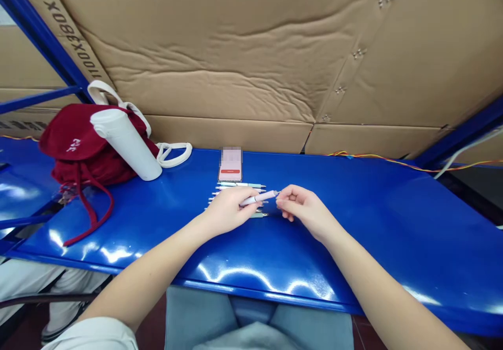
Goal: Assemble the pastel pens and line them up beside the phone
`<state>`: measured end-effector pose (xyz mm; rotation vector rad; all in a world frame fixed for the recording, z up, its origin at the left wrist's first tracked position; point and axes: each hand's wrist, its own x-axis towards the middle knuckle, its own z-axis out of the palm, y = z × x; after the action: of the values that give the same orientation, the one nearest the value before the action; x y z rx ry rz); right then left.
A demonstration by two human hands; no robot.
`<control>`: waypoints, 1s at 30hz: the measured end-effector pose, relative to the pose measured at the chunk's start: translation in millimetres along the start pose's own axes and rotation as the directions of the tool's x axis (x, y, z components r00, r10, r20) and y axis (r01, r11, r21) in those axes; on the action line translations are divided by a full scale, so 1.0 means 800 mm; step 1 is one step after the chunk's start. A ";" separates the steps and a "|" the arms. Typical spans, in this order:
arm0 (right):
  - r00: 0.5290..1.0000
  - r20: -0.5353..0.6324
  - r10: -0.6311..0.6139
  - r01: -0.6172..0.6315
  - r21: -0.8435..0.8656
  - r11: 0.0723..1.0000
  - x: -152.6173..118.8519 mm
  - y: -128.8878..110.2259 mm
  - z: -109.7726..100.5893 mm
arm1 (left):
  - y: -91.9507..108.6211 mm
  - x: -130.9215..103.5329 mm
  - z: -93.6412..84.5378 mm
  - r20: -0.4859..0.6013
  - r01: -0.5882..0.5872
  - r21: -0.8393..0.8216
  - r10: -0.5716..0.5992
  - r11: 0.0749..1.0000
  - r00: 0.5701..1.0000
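Here we are, mid-frame, with our left hand (231, 209) pinching a pale pen (261, 197) between thumb and fingers, its end pointing right. Our right hand (308, 209) is right beside that end, fingertips curled in narrow; whether they grip anything, we can't tell. We seem to be at close fingertip work on the pen's end, and that calls for a steady barrel and a light, lined-up pinch. More pens (251, 185) lie under and around our left hand, just below the phone (230, 164).
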<state>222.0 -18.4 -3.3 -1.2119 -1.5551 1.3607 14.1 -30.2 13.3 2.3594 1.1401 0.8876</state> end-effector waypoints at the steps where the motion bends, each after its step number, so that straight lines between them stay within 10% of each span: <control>1: 1.000 -0.019 -0.012 0.010 -0.103 0.995 0.003 0.003 -0.005 | -0.001 0.000 -0.001 -0.006 0.011 -0.001 -0.011 1.000 1.000; 9: 0.967 0.133 -0.216 0.241 -0.750 0.616 0.010 0.027 -0.006 | -0.011 0.002 -0.002 -0.008 0.088 0.052 -0.087 0.995 0.996; 23: 0.796 0.012 -0.605 0.530 -0.496 0.688 -0.009 0.005 0.027 | 0.001 0.001 0.004 -0.026 0.023 -0.107 -0.026 0.994 0.999; 30: 0.748 -0.146 -0.648 0.466 -0.580 0.668 -0.012 -0.008 0.001 | -0.009 0.001 -0.006 -0.027 -0.018 0.163 0.023 0.986 0.999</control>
<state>223.0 -28.1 3.3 -1.0335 -1.8736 0.2959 7.3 -25.1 12.6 2.5000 1.2457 0.8677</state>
